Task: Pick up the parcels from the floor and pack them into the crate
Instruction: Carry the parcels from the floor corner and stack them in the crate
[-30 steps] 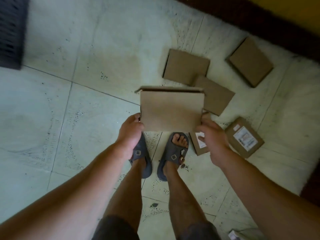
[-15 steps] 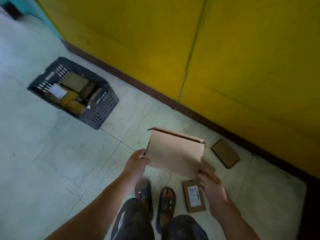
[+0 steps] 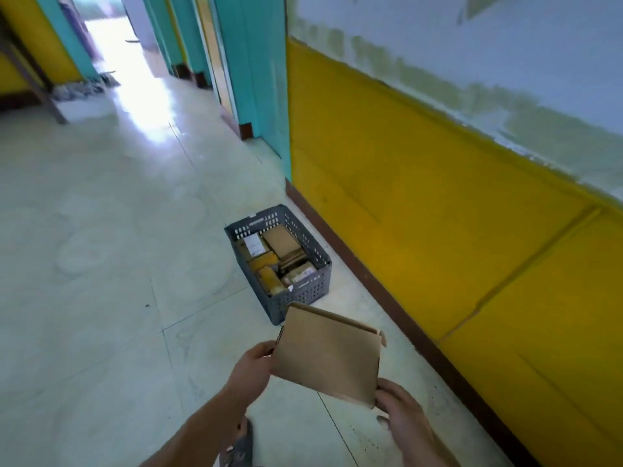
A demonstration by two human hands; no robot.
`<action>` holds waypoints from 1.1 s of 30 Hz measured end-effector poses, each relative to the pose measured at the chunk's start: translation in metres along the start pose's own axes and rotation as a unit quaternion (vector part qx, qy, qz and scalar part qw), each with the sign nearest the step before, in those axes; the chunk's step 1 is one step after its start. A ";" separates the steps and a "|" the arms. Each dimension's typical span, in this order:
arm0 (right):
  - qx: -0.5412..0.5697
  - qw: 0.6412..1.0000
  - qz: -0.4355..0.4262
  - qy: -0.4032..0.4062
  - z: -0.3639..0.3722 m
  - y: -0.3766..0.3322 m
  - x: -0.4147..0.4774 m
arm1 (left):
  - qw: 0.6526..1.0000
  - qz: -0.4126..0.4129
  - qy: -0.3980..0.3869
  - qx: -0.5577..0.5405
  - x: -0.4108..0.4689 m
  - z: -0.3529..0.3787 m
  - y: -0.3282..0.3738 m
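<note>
Between my two hands, held up off the floor and tilted, is a flat brown cardboard parcel (image 3: 328, 357), one flap edge along its top standing slightly proud. I read this as the carry step: the parcel is lifted but not yet packed. My left hand (image 3: 251, 365) grips its left edge with the fingers curled round it. My right hand (image 3: 401, 412) pinches the lower right corner, thumb on the near face, the other fingers hidden behind the card. Neither hand is spread; both are closed on the parcel.

Just ahead, the dark grey slotted crate (image 3: 303, 293) sits on the pale tiled floor (image 3: 101, 264), close beside the brown skirting (image 3: 371, 288) of the yellow wall (image 3: 438, 214). It already holds several packed parcels (image 3: 281, 242), some flat, some on edge, so free room looks tight. My next move, as I judge it, is to bring the parcel forward over the near rim, level it, and lay it flat on top or slip it into a gap before letting go with both hands. A sandal (image 3: 241, 446) shows at the bottom edge, and a corridor with teal door frames runs off beyond
</note>
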State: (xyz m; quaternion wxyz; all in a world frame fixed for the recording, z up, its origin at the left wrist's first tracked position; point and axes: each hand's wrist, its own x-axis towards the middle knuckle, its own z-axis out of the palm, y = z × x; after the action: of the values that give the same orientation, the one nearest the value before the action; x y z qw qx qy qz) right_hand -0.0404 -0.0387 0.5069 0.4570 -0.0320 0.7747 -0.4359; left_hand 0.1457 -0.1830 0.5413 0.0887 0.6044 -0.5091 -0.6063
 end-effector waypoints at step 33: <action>-0.012 0.994 0.100 0.045 0.283 -0.221 0.269 | 0.982 -0.086 -0.090 0.143 0.429 -0.169 0.195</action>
State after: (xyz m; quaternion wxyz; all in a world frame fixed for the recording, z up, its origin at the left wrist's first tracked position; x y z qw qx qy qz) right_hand -0.0658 -0.4789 0.4224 0.4628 0.0600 0.7987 -0.3799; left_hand 0.0772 -0.6704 0.4492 -0.0974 0.5954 -0.5430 -0.5841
